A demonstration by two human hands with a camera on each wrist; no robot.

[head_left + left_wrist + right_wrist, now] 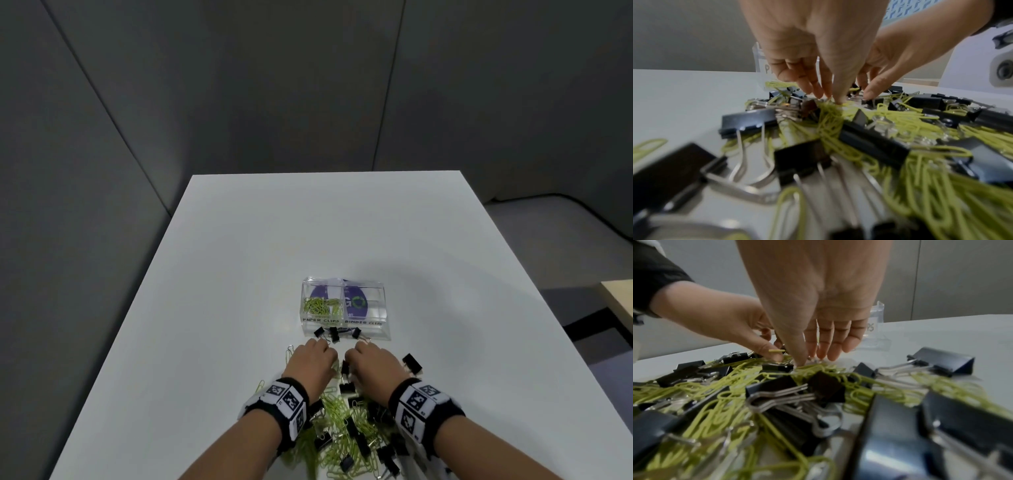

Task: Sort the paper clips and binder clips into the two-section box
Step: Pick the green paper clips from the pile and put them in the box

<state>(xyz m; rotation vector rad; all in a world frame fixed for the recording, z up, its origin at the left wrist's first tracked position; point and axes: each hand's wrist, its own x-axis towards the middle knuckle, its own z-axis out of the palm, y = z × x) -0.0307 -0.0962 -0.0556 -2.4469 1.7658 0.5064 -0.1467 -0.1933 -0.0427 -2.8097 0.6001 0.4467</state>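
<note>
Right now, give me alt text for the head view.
Two hands, left and right, reach into a pile of green paper clips and black binder clips on a white table, before a clear two-section box.

Black wristbands (404,394) carry white blocks with black square markers.

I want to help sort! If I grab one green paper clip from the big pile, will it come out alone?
Probably not. The green paper clips lie looped through each other, so several may lift together. They look thin and light, so they likely slide easily on the smooth table. Black binder clips lie on some, which may snag them.
</note>
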